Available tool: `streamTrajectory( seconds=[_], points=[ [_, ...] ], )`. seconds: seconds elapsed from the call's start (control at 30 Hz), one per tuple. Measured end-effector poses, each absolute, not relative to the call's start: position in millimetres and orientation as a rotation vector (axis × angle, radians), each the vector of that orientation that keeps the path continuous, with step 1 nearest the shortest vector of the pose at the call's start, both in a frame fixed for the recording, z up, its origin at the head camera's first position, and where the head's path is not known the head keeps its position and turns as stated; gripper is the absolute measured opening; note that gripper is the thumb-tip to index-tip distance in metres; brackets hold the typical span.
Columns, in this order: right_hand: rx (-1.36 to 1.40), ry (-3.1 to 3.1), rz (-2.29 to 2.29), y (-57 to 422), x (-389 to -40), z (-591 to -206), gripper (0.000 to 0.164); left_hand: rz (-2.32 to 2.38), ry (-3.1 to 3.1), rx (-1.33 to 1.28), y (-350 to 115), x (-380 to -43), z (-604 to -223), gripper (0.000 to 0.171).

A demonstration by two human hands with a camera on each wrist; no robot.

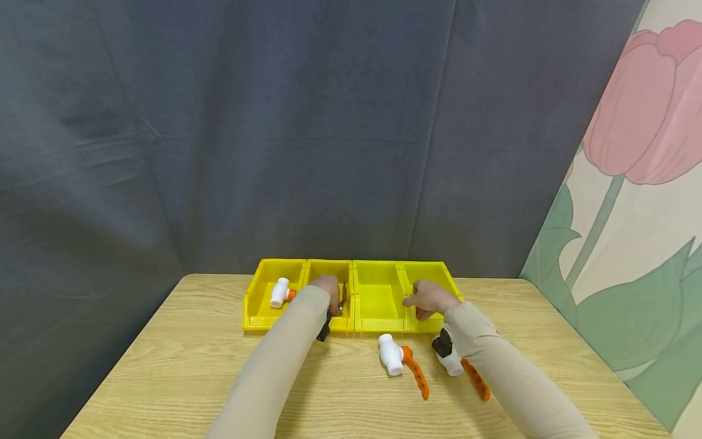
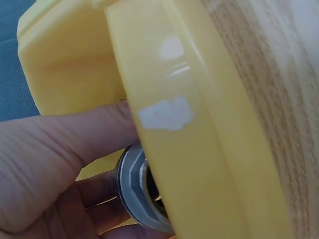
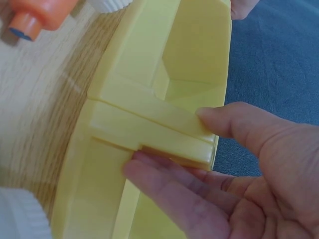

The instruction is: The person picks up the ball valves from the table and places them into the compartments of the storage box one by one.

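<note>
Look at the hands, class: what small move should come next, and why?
Probably, the right hand should release the bin divider and reach for the unobscured white valve: it lies on the table, while a similar valve sits in the leftmost bin.

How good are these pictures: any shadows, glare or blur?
Head view: soft light, with a faint shadow on the table beside the left sleeve; left wrist view: a bright glare spot on the front of the yellow bin; right wrist view: the white valve at the lower-left edge looks soft and is cut off.
</note>
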State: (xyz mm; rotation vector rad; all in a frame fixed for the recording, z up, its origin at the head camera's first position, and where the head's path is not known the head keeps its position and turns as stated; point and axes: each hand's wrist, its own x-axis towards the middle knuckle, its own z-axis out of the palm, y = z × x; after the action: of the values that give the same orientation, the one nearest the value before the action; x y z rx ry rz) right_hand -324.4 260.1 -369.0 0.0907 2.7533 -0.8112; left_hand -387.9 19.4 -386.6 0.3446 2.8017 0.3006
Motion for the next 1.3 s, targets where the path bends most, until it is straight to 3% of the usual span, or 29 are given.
streamTrajectory(
  seconds=[1.07,1.17,1.3],
  points=[
    [0.08,2.756,-0.786,259.7,-326.5,-369.7,0.046,0.408,2.744,0.445,12.8,-394.3,-382.7,0.015],
    [0.071,2.759,-0.784,259.7,-326.3,-369.3,0.045,0.424,2.739,0.475,10.1,-393.2,-376.3,0.018],
    [0.072,2.759,-0.776,259.9,-326.2,-369.3,0.046,0.452,2.733,0.493,6.5,-390.5,-366.3,0.034]
  ],
)
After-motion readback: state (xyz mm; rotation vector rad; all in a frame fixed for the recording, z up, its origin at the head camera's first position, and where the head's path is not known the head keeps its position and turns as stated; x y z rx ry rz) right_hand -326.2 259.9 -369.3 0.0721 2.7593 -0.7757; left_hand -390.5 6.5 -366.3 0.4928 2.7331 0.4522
